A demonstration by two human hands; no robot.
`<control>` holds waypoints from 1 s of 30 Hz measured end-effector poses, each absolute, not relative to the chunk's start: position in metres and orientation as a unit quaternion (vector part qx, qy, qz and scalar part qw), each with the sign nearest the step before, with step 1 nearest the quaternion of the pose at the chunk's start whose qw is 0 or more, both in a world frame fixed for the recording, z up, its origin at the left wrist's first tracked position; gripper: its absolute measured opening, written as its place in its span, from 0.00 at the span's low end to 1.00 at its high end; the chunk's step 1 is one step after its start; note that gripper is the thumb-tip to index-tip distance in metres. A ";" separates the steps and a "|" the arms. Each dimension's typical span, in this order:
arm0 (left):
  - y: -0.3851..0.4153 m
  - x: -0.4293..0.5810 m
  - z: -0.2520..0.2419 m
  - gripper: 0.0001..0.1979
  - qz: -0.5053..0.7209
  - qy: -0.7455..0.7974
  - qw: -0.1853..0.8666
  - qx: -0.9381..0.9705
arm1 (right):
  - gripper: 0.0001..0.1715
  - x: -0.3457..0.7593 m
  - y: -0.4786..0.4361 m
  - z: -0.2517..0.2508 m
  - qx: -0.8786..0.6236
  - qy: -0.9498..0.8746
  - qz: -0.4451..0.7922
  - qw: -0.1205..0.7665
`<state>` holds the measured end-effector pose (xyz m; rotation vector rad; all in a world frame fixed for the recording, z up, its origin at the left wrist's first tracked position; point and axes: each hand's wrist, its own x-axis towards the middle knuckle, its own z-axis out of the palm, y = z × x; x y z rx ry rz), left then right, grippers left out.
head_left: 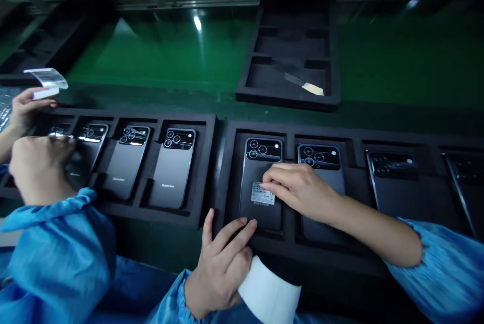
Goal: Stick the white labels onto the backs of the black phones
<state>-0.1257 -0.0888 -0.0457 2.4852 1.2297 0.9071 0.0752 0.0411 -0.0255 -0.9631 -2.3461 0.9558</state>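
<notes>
My right hand (298, 188) pinches the edge of a small printed label (262, 194), which lies over the lower back of a dark smartphone (245, 213). That phone sits camera side up in a compartment of a black foam tray (227, 183). Beside the tray's front edge is my left hand (223, 268), with fingers stretched toward the phone's lower end. A curved white paper strip (270, 291) comes out from under this hand, which seems to hold it; the thumb is hidden. Partly under my right forearm lies a second phone (321, 155).
More phones (393, 183) fill the tray toward the right. At left, a co-worker's hands (41, 163) work over another tray of phones (172, 168), one holding a curled label strip (47, 79). Farther back, a black tray (287, 94) with paper scraps rests on the green surface (170, 52).
</notes>
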 end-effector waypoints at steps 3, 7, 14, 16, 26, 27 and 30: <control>-0.088 -0.127 -0.045 0.16 0.296 0.411 0.119 0.854 | 0.14 0.076 0.041 -0.025 -0.344 -0.848 0.341 0.215; -0.086 -0.128 -0.042 0.18 0.290 0.404 0.125 0.859 | 0.13 0.076 0.040 -0.026 -0.343 -0.849 0.338 0.218; -0.085 -0.127 -0.043 0.18 0.295 0.402 0.122 0.858 | 0.13 0.076 0.040 -0.030 -0.339 -0.853 0.331 0.217; -0.085 -0.127 -0.043 0.17 0.294 0.403 0.124 0.858 | 0.14 0.077 0.040 -0.031 -0.338 -0.855 0.328 0.215; -0.085 -0.127 -0.042 0.17 0.301 0.400 0.126 0.857 | 0.15 0.076 0.040 -0.031 -0.338 -0.861 0.312 0.218; -0.085 -0.127 -0.042 0.17 0.302 0.400 0.126 0.856 | 0.15 0.076 0.040 -0.030 -0.338 -0.861 0.313 0.217; -0.086 -0.127 -0.043 0.16 0.302 0.402 0.129 0.855 | 0.15 0.075 0.040 -0.030 -0.341 -0.859 0.316 0.215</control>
